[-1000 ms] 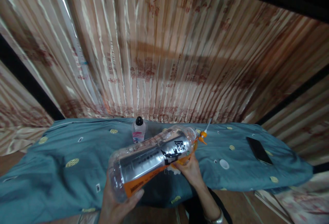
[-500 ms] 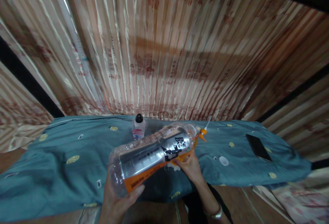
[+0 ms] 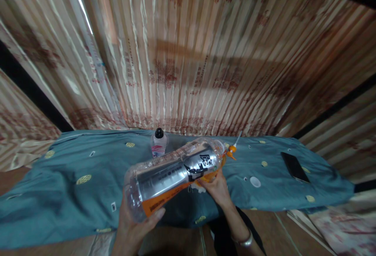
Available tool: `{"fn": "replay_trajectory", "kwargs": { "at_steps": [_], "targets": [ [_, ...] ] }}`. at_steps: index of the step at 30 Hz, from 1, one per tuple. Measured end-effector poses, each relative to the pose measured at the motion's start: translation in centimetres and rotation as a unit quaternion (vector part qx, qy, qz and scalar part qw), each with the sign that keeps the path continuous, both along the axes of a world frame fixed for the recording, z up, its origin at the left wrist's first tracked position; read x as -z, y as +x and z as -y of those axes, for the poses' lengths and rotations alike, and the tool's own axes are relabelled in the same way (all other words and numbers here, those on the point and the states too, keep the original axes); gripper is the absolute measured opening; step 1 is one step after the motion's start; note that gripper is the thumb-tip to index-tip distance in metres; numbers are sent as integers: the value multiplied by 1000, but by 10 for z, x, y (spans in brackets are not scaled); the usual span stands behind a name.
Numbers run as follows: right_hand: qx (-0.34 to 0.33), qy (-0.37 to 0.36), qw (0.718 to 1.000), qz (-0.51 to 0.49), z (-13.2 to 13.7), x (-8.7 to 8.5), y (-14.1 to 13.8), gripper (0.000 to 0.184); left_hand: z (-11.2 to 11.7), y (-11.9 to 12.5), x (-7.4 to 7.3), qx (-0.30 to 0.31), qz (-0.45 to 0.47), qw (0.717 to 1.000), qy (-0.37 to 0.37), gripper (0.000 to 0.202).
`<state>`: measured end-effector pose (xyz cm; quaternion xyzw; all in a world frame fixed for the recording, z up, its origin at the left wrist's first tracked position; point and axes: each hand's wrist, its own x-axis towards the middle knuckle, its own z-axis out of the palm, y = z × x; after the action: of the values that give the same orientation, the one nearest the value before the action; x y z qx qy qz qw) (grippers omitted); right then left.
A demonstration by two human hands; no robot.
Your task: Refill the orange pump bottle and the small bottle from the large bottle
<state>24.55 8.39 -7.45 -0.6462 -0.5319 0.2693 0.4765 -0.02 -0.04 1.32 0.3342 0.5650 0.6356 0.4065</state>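
Observation:
A large clear plastic bottle [image 3: 176, 173] with a silver and orange label lies tilted across my hands, its neck end up and to the right. My left hand [image 3: 133, 220] is wrapped round its base, thumb along the near side. My right hand [image 3: 216, 189] is closed under the neck end, where the bottle hides part of the fingers. Just beyond the neck shows an orange nozzle piece [image 3: 232, 151] with a thin whitish tube pointing up; how it joins the bottle I cannot make out. Something white [image 3: 199, 187] shows below the bottle by my right fingers.
A small clear bottle with a black cap [image 3: 159, 142] stands behind the large one on the teal bedspread [image 3: 67, 162]. To the right lie a white round piece [image 3: 255, 182] and a dark phone [image 3: 294, 167]. Pleated curtains [image 3: 182, 52] and dark posts [image 3: 32, 87] surround the bed.
Almost nothing differs. The view has shifted slightly, and both hands keep the same hold on the large bottle.

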Motion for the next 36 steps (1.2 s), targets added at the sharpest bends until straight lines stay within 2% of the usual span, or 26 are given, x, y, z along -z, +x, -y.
{"fn": "replay_trajectory", "kwargs": {
  "at_steps": [4,11,15,19,24,28,36],
  "targets": [
    [-1,0,1000,-7,0,1,1,70,0,2,3,7,17,1000,-6,91],
    [2,-6,1000,2,0,0,1,72,1,-1,0,15,1,1000,3,93],
    [3,-10,1000,-4,-1,-2,0,72,1,-1,-1,14,-2,1000,-2,83],
    [3,-8,1000,-6,-1,-3,0,71,0,-1,-1,20,7,1000,-4,85],
    [1,-7,1000,4,0,-1,0,69,-1,-3,-1,35,-5,999,-1,77],
    [-5,-3,1000,1,0,-1,1,68,1,-1,-2,5,3,1000,-13,85],
    [-11,-6,1000,-10,0,-1,0,75,0,3,-4,-7,-8,1000,-14,93]
  ]
}}
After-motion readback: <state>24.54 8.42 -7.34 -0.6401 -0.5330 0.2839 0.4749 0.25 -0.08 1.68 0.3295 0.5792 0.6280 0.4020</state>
